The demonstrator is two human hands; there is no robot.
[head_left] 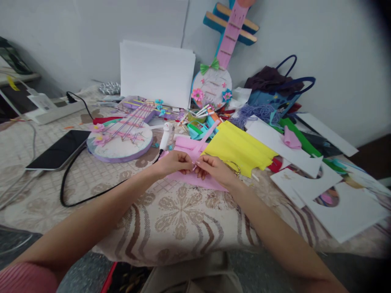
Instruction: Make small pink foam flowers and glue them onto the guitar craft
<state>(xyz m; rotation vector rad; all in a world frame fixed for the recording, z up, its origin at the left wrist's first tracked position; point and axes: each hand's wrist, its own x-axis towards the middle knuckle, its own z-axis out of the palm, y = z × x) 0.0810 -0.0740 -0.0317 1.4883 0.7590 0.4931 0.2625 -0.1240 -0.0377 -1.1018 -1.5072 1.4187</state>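
Pale wall (100, 28) rose behind a table spread with a patterned cloth (183, 236). Against it leaned a tall pink-and-blue model instrument (212, 83), its bow and flowers attached, apparently finished; a purple-edged model instrument (119, 142) lay flat, already strung and bearing pink flowers. Yellow paper (238, 148) sat just beyond the right hand (212, 167), overlapping the area of pink paper (198, 182) spread beneath both hands. Left hand (177, 162) and right nearly met above it, fingers pinched together on a small pink piece (194, 165), too tiny to make out exactly. That piece seemed only partway worked, with its shaping left unfinished.
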